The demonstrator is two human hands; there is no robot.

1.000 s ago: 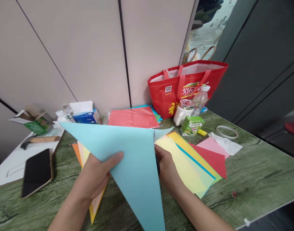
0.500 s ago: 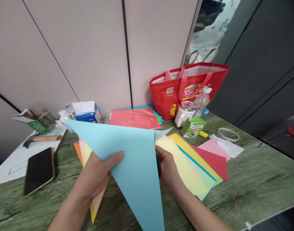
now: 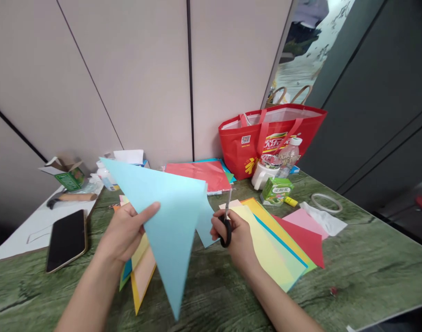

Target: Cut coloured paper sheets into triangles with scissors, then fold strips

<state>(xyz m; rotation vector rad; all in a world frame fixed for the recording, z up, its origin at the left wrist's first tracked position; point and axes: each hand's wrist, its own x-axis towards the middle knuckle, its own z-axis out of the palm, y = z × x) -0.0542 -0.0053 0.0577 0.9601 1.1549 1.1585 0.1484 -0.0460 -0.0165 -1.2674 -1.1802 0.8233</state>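
Observation:
My left hand point(image 3: 128, 230) grips a light-blue paper triangle point(image 3: 169, 207), thumb on the front face and fingers behind it. The paper hangs upright above the table with one corner pointing down. To its right, my right hand point(image 3: 235, 230) is closed on scissors point(image 3: 226, 226) with black handles, whose blades point up and away. The blades are apart from the triangle. Between the triangle and the scissors shows a separate light-blue paper piece point(image 3: 206, 223), partly hidden behind the triangle.
Coloured sheets point(image 3: 266, 235) lie to the right, more point(image 3: 143, 276) under my left hand. Behind stand a red bag point(image 3: 238, 152), a white mug point(image 3: 262, 175), a bottle point(image 3: 290, 154) and a green carton point(image 3: 277, 191). A phone point(image 3: 66, 240) and a hammer point(image 3: 73, 197) are at left.
A light-blue piece has come off the sheet's right side. The triangle has moved left with my left hand, and the scissors are now clear of the paper.

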